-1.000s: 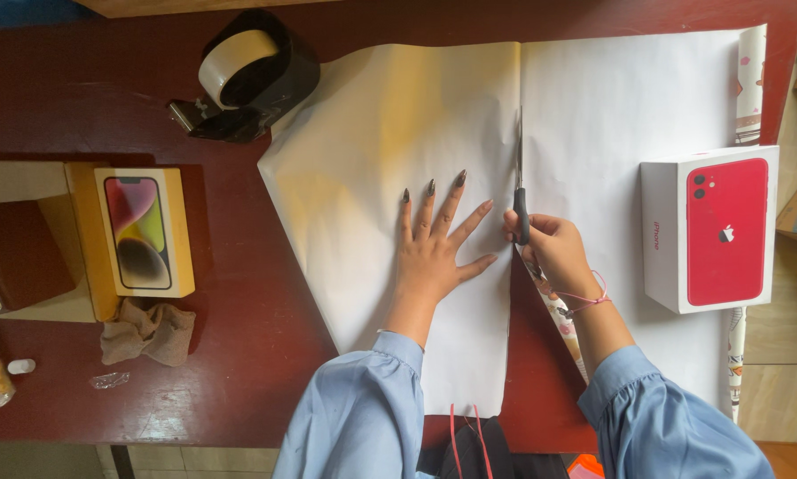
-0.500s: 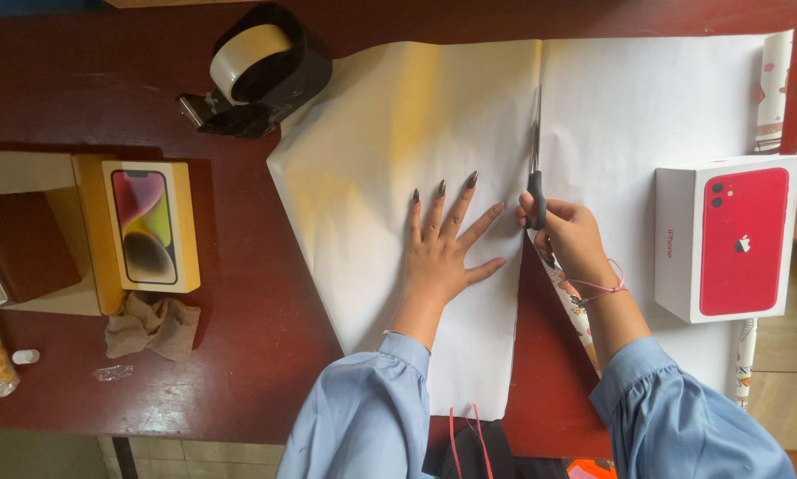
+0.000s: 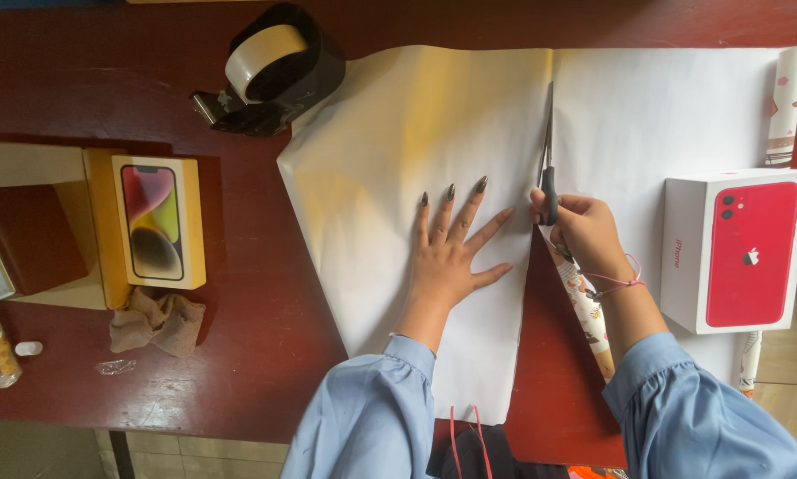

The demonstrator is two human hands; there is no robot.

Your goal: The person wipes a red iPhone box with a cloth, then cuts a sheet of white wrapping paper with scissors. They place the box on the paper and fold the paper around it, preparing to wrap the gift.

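1. Risk, drift of the cut: the scissors (image 3: 547, 168) stood partway up the white sheet of wrapping paper (image 3: 416, 160), blades pointing away from the person. A short stretch near the far edge was uncut. If the blades angled off line there, the two halves would likely end uneven.
2. Risk, paper shift: the cut half on the left lay loose on the dark red table (image 3: 106, 98). It would probably slide or buckle under the blades if the pressing hand lifted, and a ragged tear could follow.
3. Risk, right half: the red-and-white phone box (image 3: 737, 250) rested on the right half of the sheet and weighted it; a pull from the scissors could crease the paper against the box.
4. Left hand (image 3: 451, 257): laid flat on the left half, palm down, fingers (image 3: 450, 208) spread wide, just beside the cut line. It gripped nothing.
5. Right hand (image 3: 584, 232): fingers curled tightly around the black scissor handles. The blades appeared almost closed; their exact gap could not be told.
6. Nearby: a tape dispenser (image 3: 270, 71) stood beyond the sheet's far left corner, and a yellow phone box (image 3: 154, 222) lay well apart to the left.
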